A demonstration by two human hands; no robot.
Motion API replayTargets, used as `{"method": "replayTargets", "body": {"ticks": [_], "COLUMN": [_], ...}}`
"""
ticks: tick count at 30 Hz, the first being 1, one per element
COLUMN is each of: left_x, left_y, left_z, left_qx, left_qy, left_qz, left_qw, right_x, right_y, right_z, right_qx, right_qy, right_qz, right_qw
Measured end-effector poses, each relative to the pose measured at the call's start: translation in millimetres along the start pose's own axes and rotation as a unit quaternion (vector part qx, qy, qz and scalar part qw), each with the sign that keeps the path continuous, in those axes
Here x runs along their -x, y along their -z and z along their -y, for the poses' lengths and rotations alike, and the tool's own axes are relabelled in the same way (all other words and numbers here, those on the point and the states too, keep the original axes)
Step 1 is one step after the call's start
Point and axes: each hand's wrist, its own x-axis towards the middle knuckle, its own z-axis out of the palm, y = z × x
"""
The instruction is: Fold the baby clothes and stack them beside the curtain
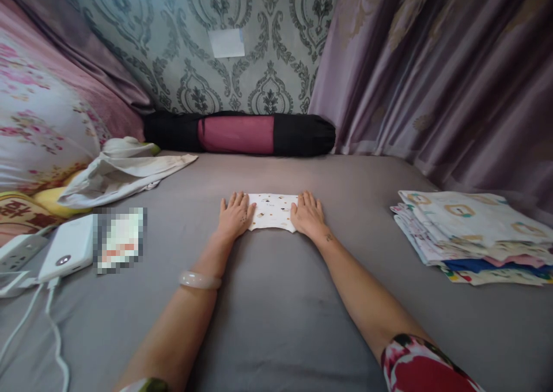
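A small white printed cloth (273,212) lies flat on the grey sheet (276,300) in the middle of the head view. It looks like a folded piece of clothing, but its exact kind does not show. My left hand (236,214) rests flat on its left edge, fingers pointing away from me. On the opposite edge, my right hand (308,214) is pressed down flat in the same way. Both thumbs touch the cloth, and neither hand grips it. To the right stands a stack of folded printed cloths (470,225).
Left of my arms lie a white power bank (69,248) with cables, a power strip (21,252) and a blurred-out packet (121,240). Behind them is a crumpled pale cloth bag (116,178). A black and maroon rolled bag (237,134) lies along the wall. Curtains (389,63) hang at right.
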Motion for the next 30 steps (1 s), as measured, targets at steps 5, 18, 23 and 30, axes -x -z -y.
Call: {"method": "replayTargets", "body": {"ticks": [5,18,23,30], "left_x": [-0.8,0.7,0.2,0.2], "left_y": [4.6,-0.7,-1.5,4.3], "left_z": [-6.5,-10.1,-9.0,-18.3], "left_qx": [-0.003,0.004,0.007,0.007], "left_qy": [-0.031,-0.065,-0.067,-0.1], "left_qz": [-0.074,-0.003,-0.006,-0.073], "left_qw": [0.997,0.998,0.998,0.992], "right_x": [4.0,8.6,8.7,9.0], "right_y": [10.0,-7.5,-4.3,3.1], "right_z": [13.0,23.3,24.5,28.4], "right_qx": [-0.011,-0.025,-0.026,-0.035], "right_qy": [0.067,0.083,0.08,0.099], "right_qz": [-0.063,0.017,0.025,-0.006], "right_qw": [0.996,0.996,0.996,0.994]}}
